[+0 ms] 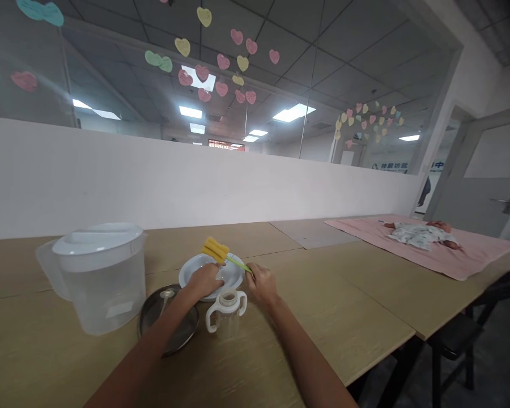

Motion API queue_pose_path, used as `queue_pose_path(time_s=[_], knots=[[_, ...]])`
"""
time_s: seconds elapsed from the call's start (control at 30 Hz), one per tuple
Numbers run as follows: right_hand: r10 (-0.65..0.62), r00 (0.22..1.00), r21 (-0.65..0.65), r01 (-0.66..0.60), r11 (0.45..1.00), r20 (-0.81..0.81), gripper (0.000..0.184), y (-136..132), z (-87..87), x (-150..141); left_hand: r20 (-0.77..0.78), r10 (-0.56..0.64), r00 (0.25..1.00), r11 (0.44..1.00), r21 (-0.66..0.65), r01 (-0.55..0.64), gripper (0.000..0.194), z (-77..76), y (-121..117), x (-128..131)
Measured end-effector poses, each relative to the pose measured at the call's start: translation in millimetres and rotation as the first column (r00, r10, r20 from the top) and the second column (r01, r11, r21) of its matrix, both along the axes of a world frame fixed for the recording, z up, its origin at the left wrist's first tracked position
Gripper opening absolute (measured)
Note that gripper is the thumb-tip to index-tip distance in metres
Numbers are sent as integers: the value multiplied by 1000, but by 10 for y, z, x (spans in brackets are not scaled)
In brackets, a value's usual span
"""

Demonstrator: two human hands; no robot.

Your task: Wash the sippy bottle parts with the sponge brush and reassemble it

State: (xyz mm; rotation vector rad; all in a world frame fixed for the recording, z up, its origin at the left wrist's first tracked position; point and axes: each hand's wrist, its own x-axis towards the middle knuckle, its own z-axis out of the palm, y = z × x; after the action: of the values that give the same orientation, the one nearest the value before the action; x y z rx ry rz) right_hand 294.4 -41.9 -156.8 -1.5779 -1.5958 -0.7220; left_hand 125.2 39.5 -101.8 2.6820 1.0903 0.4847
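Left hand [204, 280] flat on white plate [233, 273], fingers loosely curled, steadying it. Right hand [261, 281] clamped on green handle of yellow sponge brush [215, 249]; sponge head over plate at 11 o'clock. Baby bottle [226, 310] at 6 o'clock of plate, metal lid [164, 326] at 8, water jug [100, 275] at 9. Step judged: scrubbing plate. Next move calls for firm plate hold, brush pressed down onto surface.

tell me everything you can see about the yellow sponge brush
The sponge brush has a yellow sponge head of ribbed foam strips and a thin light-green handle. It is tilted, head up and to the left, above the far side of the white plate. The right hand grips the handle's lower end. The left hand rests on the plate just below the head; whether it touches the sponge cannot be told. The sponge looks clean and intact.
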Motion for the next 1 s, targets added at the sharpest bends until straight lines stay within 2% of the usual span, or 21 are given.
queue_pose_path(time_s=[0.13,0.2,0.23,0.3,0.37,0.4,0.47,0.5,0.57,0.63,0.73,0.8,0.87,1.0], knots=[[-22,999,45,24,999,-45,24,-11,-3,2,114,38,993,999,30,-41,37,201,31,-147],[-38,996,66,43,997,-85,25,-24,1,2,273,64,960,998,-14,-63,41,353,36,-246],[-43,994,71,51,996,-100,26,-30,1,0,393,83,916,995,-79,-57,44,425,33,-291],[-51,992,75,59,995,-113,28,-35,-2,-7,645,142,751,967,-252,34,47,541,11,-356],[-58,993,73,66,995,-103,29,-30,-11,-20,794,221,567,902,-387,190,47,609,-30,-384],[-67,993,71,74,995,-97,29,-25,-14,-27,829,251,500,864,-425,271,44,628,-57,-385],[-98,991,64,104,992,-92,28,-12,-17,-40,859,286,425,792,-462,400,37,651,-125,-372],[-118,989,64,124,990,-92,28,-5,-15,-45,863,286,417,768,-467,438,34,660,-166,-363],[-151,985,78,157,984,-81,27,4,-4,-51,855,257,450,771,-462,438,35,684,-255,-349],[-161,986,114,165,980,-43,26,5,12,-57,823,224,522,837,-437,329,42,716,-342,-347],[-148,988,173,137,975,47,24,-8,35,-79,711,121,693,943,-300,143,53,752,-436,-366],[-137,987,195,119,974,81,25,-29,43,-97,576,16,817,986,-144,82,49,759,-465,-390],[-123,988,206,102,973,90,27,-54,48,-108,422,-17,906,998,-49,42,38,758,-472,-423],[-88,992,215,67,974,92,31,-85,46,-101,203,47,978,989,-144,-17,35,788,-456,-509]])
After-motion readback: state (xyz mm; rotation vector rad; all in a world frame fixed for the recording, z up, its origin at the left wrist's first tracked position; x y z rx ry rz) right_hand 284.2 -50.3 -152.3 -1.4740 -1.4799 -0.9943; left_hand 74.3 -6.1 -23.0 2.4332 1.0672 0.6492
